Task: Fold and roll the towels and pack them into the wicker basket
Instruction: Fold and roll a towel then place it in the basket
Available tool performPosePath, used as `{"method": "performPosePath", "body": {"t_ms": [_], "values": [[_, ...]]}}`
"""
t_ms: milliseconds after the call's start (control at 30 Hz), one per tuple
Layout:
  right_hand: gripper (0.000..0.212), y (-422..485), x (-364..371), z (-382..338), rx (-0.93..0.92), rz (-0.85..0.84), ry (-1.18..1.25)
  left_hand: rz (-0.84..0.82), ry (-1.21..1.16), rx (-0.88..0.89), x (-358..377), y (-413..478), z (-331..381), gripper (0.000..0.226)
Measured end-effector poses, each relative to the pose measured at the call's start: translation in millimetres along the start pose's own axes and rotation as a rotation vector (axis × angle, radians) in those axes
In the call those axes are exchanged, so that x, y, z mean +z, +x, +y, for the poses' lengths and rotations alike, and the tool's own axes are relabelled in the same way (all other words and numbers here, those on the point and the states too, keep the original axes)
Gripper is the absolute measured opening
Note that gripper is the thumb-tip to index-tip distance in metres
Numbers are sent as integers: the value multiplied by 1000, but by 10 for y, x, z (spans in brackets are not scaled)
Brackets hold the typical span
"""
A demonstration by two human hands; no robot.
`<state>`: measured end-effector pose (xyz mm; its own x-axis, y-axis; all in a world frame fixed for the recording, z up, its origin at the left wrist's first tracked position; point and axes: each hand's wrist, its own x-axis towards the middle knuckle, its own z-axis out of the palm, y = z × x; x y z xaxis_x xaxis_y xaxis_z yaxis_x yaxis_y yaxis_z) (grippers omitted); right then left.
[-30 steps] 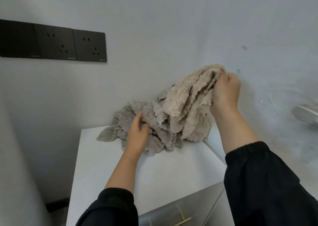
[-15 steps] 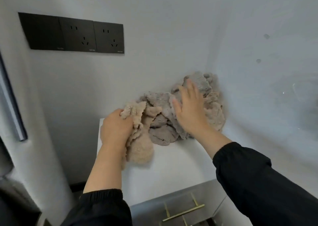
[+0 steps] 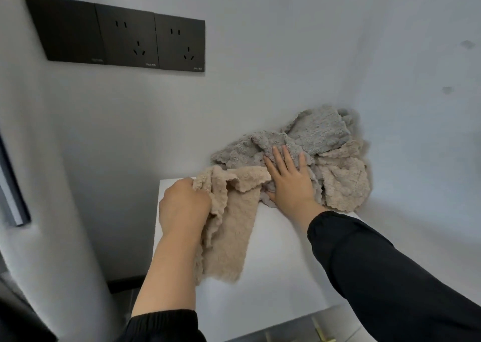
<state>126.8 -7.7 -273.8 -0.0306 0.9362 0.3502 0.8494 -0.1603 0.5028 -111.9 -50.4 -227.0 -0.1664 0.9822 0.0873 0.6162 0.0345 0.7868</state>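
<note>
My left hand [image 3: 184,206] grips a beige towel [image 3: 229,237] by the white worktop's [image 3: 273,276] left edge. My right hand [image 3: 291,185], fingers [image 3: 286,157] straight, presses the grey towel [image 3: 317,131] heaped in its far right corner, where grey walls [image 3: 260,55] meet. Black sockets [image 3: 125,37] sit on the far wall.

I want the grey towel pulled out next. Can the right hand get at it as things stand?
Probably yes: the right hand lies flat on the grey towel, which sits on top of the pile with nothing over it.
</note>
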Motion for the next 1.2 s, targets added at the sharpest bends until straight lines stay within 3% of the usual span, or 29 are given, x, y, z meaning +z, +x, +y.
{"method": "performPosePath", "body": {"t_ms": [167,300,433,500,567,700,833,867,900,967,1033,1067,1100,1200], "values": [[84,38,-28,-19,-12,-7,48,46,28,-25,-245,46,-32,24],[84,-202,-131,-35,-50,143,262,-35,-53,27,-223,-22,34,27],[71,-647,-369,-177,154,235,881,-339,-278,92,25,-200,111,22],[83,-885,-475,-230,248,136,1292,-454,-360,108,77,-303,152,20],[86,-1012,-466,-201,251,-3,1543,-533,-459,88,100,-373,207,19],[69,-1147,-488,-22,162,-68,1506,-696,-715,67,86,-569,289,26],[11,-1306,-688,253,245,-79,1637,-861,-1029,-63,90,-671,308,30],[5,-1344,-739,334,272,-63,1705,-865,-1050,-112,118,-663,286,26],[10,-1360,-793,405,312,-23,1767,-821,-1005,-149,153,-632,253,24],[16,-1350,-794,486,465,100,1762,-575,-625,-133,270,-519,148,33],[17,-1354,-725,483,609,218,1479,-231,-118,7,356,-449,51,44],[10,-1362,-692,471,624,220,1344,-156,-8,117,362,-440,40,43],[7,-1389,-663,455,608,144,1256,-184,10,208,373,-450,49,40],[42,-1439,-501,401,480,-220,1149,-522,-3,467,410,-546,117,43]]}}
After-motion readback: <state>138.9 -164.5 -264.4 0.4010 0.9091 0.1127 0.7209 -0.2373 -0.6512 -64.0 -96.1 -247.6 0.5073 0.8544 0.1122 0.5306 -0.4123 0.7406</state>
